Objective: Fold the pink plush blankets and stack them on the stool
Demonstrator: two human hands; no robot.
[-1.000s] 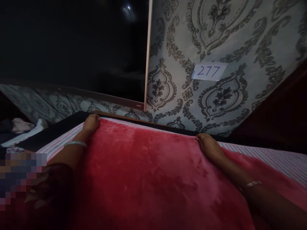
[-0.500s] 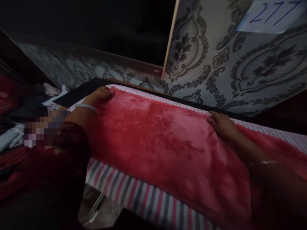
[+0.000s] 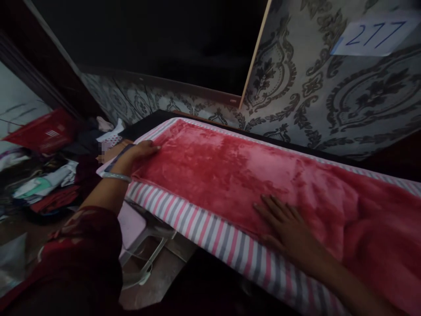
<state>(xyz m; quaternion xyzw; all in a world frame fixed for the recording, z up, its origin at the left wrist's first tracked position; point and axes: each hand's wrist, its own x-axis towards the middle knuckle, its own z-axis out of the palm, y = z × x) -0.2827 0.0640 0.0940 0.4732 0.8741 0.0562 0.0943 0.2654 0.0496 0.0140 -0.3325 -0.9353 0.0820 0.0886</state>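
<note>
i see a soft red blanket (image 3: 250, 175) with lighter pink patches where the light hits it. under it the surface cover (image 3: 210, 228) has pink, white and grey stripes. my sleeve (image 3: 82, 250) is dark red with a pale pattern, and a silver bangle (image 3: 115, 177) sits on that wrist. the wall (image 3: 329, 101) is pale grey with dark curly shapes. a white note (image 3: 373, 37) has blue numbers. a red basket (image 3: 44, 131) is far left.

1 red blanket (image 3: 250, 175), 1 stripy board (image 3: 210, 228), 2 hands, 1 bangle (image 3: 115, 177), 1 no. card (image 3: 375, 37), 1 red basket (image 3: 46, 134).
</note>
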